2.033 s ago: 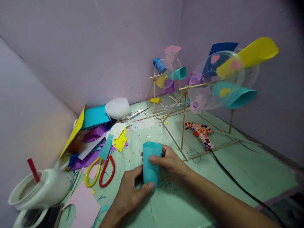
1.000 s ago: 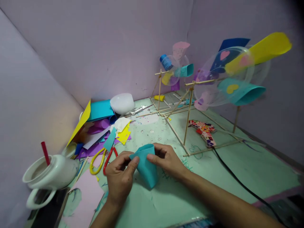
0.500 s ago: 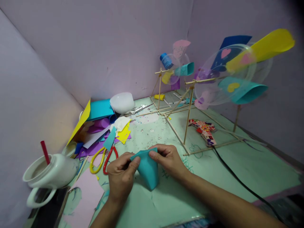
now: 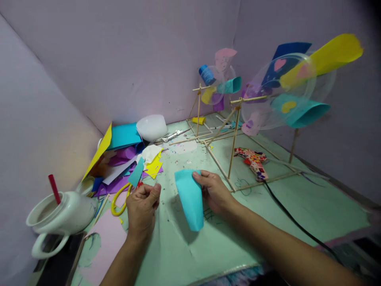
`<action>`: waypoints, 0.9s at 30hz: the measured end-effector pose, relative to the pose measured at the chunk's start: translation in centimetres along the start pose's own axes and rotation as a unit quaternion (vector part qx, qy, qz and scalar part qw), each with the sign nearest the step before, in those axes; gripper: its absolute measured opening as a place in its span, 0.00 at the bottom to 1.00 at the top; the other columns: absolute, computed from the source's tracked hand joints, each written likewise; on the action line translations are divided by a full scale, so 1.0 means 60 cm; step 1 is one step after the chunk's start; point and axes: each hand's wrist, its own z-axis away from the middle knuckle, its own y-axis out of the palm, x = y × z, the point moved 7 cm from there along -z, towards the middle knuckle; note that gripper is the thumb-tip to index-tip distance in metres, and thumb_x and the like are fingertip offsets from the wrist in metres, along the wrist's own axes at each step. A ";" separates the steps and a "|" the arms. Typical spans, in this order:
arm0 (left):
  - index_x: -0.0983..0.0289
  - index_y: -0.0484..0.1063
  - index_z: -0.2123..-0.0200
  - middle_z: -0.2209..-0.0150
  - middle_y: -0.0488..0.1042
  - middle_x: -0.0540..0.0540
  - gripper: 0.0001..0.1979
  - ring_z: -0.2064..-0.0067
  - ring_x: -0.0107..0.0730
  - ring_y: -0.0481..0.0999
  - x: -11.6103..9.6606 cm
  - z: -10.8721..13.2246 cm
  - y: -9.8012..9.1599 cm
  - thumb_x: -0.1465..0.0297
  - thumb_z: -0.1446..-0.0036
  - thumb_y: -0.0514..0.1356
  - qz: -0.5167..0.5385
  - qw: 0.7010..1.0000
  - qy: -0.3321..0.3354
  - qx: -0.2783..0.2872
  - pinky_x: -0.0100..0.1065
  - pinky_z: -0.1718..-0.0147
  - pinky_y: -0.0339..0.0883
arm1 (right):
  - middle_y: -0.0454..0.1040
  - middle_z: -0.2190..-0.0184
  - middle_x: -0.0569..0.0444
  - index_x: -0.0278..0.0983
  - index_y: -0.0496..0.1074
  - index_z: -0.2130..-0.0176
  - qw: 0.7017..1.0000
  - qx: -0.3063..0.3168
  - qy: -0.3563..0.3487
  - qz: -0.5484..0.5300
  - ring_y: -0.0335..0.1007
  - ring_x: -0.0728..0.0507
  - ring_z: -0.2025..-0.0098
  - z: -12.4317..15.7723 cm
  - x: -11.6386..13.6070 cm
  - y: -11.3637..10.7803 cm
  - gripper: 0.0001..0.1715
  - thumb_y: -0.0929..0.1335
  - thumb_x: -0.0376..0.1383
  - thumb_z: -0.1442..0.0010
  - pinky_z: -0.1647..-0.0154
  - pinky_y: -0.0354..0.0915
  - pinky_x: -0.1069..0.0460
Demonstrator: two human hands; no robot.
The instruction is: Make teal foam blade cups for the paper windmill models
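Observation:
A folded turquoise paper piece [image 4: 189, 200], wide at the top and narrower below, is held upright just over the table. My right hand [image 4: 216, 192] grips it by its upper right edge, thumb in front and fingers behind. My left hand [image 4: 143, 208] is apart from the paper, to its left, with fingers curled and thumb against the forefinger; nothing shows between them. Beside the left hand lie scissors with a yellow handle [image 4: 119, 202] and a red one [image 4: 139, 184], the red one mostly hidden by the hand.
At right stands a stick-framed wheel [image 4: 293, 87] with coloured paper blades, a smaller one [image 4: 212, 85] behind it. A floral glue gun [image 4: 253, 161] trails a black cord [image 4: 285, 210]. Paper scraps [image 4: 119, 167], a white bowl [image 4: 151, 128] and a white pot [image 4: 71, 212] are at left.
My left hand has let go of the turquoise paper and drawn back to the left. My right hand has raised the paper slightly and turned its flat side into view.

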 end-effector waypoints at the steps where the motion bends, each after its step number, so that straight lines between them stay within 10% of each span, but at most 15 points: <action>1: 0.66 0.61 0.88 0.91 0.56 0.42 0.17 0.87 0.14 0.51 0.002 0.001 0.001 0.68 0.64 0.68 0.001 1.000 -0.009 0.008 0.22 0.87 0.44 | 0.60 0.85 0.63 0.35 0.66 0.77 1.000 -0.001 0.001 -0.001 0.53 0.52 0.82 -0.001 -0.001 -0.001 0.24 0.77 0.47 0.66 0.80 0.53 0.54; 14: 0.63 0.52 0.89 0.91 0.50 0.41 0.28 0.89 0.14 0.47 0.018 0.003 0.023 0.54 0.60 0.66 0.039 0.995 -0.078 0.057 0.20 0.92 0.40 | 0.64 0.84 0.61 0.35 0.68 0.76 1.000 0.003 0.000 -0.010 0.57 0.51 0.81 -0.004 -0.005 -0.004 0.22 0.77 0.45 0.64 0.78 0.55 0.54; 17: 0.66 0.70 0.73 0.76 0.71 0.48 0.19 0.79 0.19 0.67 0.012 -0.001 0.014 0.64 0.67 0.72 0.002 0.999 -0.035 0.035 0.20 0.84 0.59 | 0.64 0.84 0.61 0.34 0.69 0.75 1.000 0.000 -0.010 -0.010 0.57 0.51 0.81 -0.004 -0.004 -0.003 0.22 0.77 0.45 0.64 0.78 0.55 0.54; 20: 0.65 0.71 0.58 0.65 0.75 0.54 0.29 0.71 0.27 0.72 0.027 0.013 0.040 0.60 0.65 0.71 -0.059 0.984 -0.088 0.144 0.27 0.78 0.66 | 0.65 0.83 0.61 0.33 0.70 0.74 1.000 -0.001 -0.029 -0.009 0.57 0.52 0.80 -0.004 -0.005 -0.002 0.22 0.77 0.46 0.63 0.77 0.56 0.54; 23: 0.71 0.74 0.76 0.81 0.70 0.53 0.22 0.79 0.26 0.66 0.046 0.042 0.067 0.57 0.66 0.70 -0.109 0.950 -0.165 0.242 0.28 0.81 0.60 | 0.65 0.83 0.61 0.33 0.71 0.74 0.999 -0.001 -0.047 -0.007 0.56 0.53 0.80 -0.003 -0.005 0.000 0.22 0.77 0.46 0.62 0.78 0.55 0.55; 27: 0.69 0.72 0.84 0.85 0.68 0.51 0.17 0.82 0.26 0.64 0.049 0.044 0.062 0.60 0.66 0.70 -0.106 0.964 -0.163 0.183 0.29 0.81 0.59 | 0.70 0.78 0.58 0.33 0.73 0.70 0.999 0.042 -0.026 0.005 0.63 0.51 0.78 0.003 -0.008 0.012 0.22 0.76 0.46 0.61 0.76 0.60 0.55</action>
